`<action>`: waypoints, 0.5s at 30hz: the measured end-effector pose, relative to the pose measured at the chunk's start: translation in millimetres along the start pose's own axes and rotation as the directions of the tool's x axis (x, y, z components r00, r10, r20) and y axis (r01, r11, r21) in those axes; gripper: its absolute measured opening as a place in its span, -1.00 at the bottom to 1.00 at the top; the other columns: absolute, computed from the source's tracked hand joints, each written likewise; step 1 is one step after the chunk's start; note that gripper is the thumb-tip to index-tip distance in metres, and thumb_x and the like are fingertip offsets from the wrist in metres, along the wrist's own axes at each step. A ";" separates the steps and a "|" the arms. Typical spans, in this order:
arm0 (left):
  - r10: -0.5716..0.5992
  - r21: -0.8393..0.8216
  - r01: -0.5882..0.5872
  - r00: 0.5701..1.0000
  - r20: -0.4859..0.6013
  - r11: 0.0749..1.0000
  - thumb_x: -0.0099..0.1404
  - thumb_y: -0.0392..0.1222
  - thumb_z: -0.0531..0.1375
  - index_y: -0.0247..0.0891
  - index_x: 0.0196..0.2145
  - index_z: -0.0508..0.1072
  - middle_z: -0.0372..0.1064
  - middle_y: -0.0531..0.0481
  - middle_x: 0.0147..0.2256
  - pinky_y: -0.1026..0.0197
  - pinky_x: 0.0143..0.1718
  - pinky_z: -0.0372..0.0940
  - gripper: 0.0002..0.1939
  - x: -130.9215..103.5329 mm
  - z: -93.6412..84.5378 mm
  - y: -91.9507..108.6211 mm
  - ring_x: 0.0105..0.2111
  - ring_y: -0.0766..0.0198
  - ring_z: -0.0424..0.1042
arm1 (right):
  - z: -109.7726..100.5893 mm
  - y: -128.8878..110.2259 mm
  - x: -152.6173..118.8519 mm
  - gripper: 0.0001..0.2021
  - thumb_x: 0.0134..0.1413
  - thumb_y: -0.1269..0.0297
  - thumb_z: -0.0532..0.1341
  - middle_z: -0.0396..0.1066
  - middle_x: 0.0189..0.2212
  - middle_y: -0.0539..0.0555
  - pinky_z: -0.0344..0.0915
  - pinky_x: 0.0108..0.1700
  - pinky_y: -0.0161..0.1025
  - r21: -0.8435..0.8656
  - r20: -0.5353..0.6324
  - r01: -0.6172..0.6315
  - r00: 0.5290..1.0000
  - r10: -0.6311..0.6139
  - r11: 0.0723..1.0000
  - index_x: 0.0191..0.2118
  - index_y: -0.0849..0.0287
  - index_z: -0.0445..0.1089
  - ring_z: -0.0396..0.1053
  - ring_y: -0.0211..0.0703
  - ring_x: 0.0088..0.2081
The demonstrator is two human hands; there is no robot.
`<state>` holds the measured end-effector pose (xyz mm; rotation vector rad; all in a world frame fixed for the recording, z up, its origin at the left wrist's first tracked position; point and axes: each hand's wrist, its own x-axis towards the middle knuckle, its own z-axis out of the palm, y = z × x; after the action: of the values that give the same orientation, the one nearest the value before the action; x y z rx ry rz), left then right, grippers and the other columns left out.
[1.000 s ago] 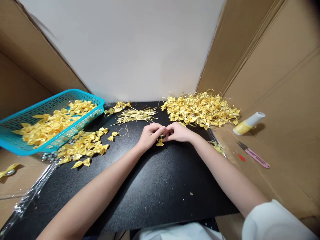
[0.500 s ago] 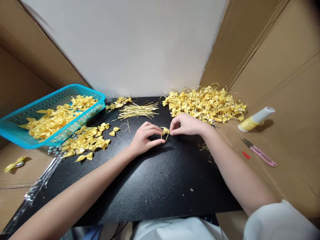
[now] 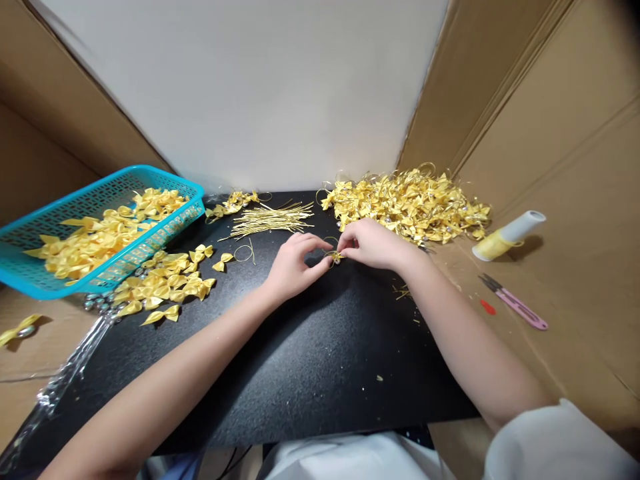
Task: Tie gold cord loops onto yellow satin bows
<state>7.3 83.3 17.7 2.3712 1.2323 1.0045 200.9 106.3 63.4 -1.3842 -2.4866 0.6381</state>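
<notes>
A small yellow ribbon bow (image 3: 337,257) with a gold cord loop and a silvery bell is between my two hands over the black work surface. My left hand (image 3: 296,268) has its thumb and forefinger closed at the bow's left side. From the right, my right hand (image 3: 373,247) pinches it with thumb and forefinger. The fingertips partly cover the bow. Behind my left hand lies a bundle of gold cords (image 3: 273,219). One loose bow (image 3: 223,262) and a curled cord (image 3: 245,253) rest to its left.
A blue basket (image 3: 197,200) of yellow bows stands at left, with more bows (image 3: 167,283) before it. Silvery strands with bells (image 3: 75,370) hang along the left edge. Finished-looking bows with loops (image 3: 410,203) are heaped at back right. Pink-handled snips (image 3: 520,308) and a ribbon-wound tube (image 3: 507,237) are at right.
The bow has turned and its cord loop, which hung below it between my fingers, now points up and away. My hands have drawn closer around it; the bell now shows.
</notes>
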 end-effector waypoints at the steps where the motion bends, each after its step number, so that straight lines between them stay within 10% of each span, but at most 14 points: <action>1: -0.013 -0.013 0.014 1.000 0.008 1.000 0.21 -0.16 0.23 -0.23 -0.26 0.55 0.53 -0.06 -0.26 0.13 -0.16 0.28 -0.84 3.6 4.2 1.7 -0.23 0.15 0.43 | -0.1 0.2 0.5 -0.83 0.01 0.50 0.24 0.55 -0.39 0.09 0.25 -0.31 -0.26 -0.023 -0.021 0.009 1.000 -0.009 1.000 -0.33 0.20 0.59 0.41 -0.19 -0.38; 8: -0.199 -0.060 0.204 0.977 0.076 0.977 0.18 -0.05 0.29 -0.25 -0.39 0.60 0.52 -0.01 -0.46 0.22 -0.42 0.17 -0.79 26.1 14.8 -9.1 -0.47 0.26 0.35 | -3.9 -1.4 2.8 -0.86 0.10 0.40 0.26 0.55 -0.34 0.15 0.27 -0.20 -0.19 -0.093 -0.076 -0.013 0.997 0.006 0.996 -0.29 0.19 0.60 0.44 -0.11 -0.29; 15: -0.093 -0.028 0.098 0.985 0.143 0.995 0.20 -0.14 0.28 -0.23 -0.42 0.59 0.50 -0.04 -0.36 0.12 -0.21 0.22 -0.87 37.6 13.9 -25.3 -0.31 0.17 0.40 | -1.5 8.9 7.2 -0.86 0.12 0.40 0.24 0.55 -0.32 0.15 0.26 -0.18 -0.15 -0.139 -0.152 -0.096 0.986 0.075 0.986 -0.32 0.18 0.58 0.45 -0.05 -0.24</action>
<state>16.5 129.5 11.2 2.2894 1.2523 0.8067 204.4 116.8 60.4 -1.5381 -2.4096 0.3609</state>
